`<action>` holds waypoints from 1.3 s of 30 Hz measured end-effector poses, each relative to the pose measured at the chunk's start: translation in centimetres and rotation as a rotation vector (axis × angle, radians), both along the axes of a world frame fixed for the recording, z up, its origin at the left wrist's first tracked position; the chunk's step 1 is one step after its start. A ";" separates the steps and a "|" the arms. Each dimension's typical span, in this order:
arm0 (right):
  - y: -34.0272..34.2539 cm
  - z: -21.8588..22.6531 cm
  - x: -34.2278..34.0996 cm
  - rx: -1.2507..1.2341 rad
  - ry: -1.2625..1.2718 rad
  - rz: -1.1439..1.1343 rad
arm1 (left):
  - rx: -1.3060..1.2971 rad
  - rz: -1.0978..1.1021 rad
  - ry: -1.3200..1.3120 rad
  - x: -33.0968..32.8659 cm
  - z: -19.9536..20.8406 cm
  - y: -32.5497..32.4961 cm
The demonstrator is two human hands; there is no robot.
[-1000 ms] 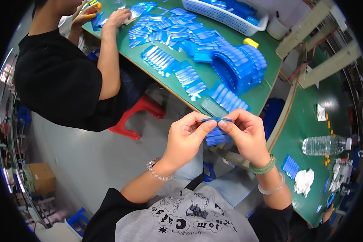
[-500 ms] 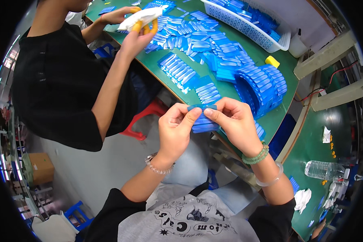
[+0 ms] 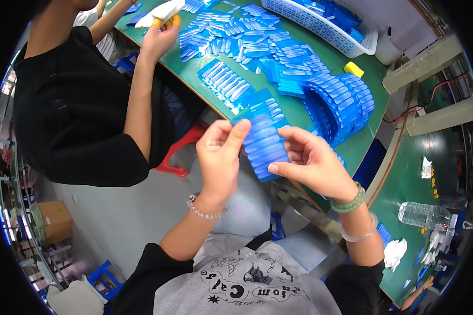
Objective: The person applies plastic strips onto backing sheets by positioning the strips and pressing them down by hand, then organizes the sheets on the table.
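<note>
A blue ribbed plastic panel [image 3: 264, 143] is held tilted in front of me, its row of rounded ridges facing up. My left hand [image 3: 219, 152] pinches its upper left corner, thumb on top. At the lower right edge, my right hand [image 3: 316, 164] grips it between thumb and curled fingers, which are partly hidden. Just beyond it, a similar ribbed panel [image 3: 268, 107] lies on the green table [image 3: 194, 86], partly covered by the held one. A larger ridged panel [image 3: 223, 81] lies to its left. Right of these stands a curved stack of blue panels [image 3: 347, 107].
Many blue pieces [image 3: 247, 37] spread over the far table. A white basket [image 3: 320, 29] of blue parts stands behind, near a yellow block [image 3: 353, 69]. At left, a co-worker [image 3: 84, 115] holds a white cloth [image 3: 160, 13]. A plastic bottle [image 3: 424, 216] lies at right.
The panel has swung from a foreshortened, edge-held pose to a tilted one showing its ridged face. My hands have moved apart, the right down its edge. The co-worker's hand and cloth shifted left.
</note>
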State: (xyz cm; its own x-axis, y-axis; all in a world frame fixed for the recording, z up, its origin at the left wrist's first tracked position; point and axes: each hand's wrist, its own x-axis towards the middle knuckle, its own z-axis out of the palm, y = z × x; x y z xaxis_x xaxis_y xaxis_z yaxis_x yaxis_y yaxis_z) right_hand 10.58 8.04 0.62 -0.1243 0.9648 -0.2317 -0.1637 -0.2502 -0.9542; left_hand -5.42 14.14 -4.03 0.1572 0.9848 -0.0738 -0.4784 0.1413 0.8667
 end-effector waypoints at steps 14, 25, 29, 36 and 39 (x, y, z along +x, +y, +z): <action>-3.8 -0.6 -2.2 0.594 -1.396 -0.139 | 0.660 0.658 1.241 -0.1 -2.8 11.2; -10.2 -1.6 1.3 0.347 -1.466 -0.531 | 1.272 -0.059 1.166 -0.7 -2.4 -0.6; -10.4 -1.5 3.3 0.180 -1.274 -0.512 | 1.191 -0.162 1.110 0.8 -1.6 -2.1; -11.1 -2.3 3.4 0.163 -1.195 -0.418 | 1.222 -0.218 1.119 1.8 -1.1 -3.5; -11.5 -2.6 3.6 0.196 -1.176 -0.431 | 1.188 -0.183 1.119 2.6 -0.6 -2.7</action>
State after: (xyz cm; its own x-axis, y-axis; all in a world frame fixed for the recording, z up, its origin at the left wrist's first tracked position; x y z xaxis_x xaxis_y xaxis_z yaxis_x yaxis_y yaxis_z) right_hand 14.19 -3.45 -1.94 0.3907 0.9061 0.1626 0.7723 -0.2265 -0.5935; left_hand -2.85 11.47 -4.64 0.6625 0.5444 0.5146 0.3707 -0.8352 0.4064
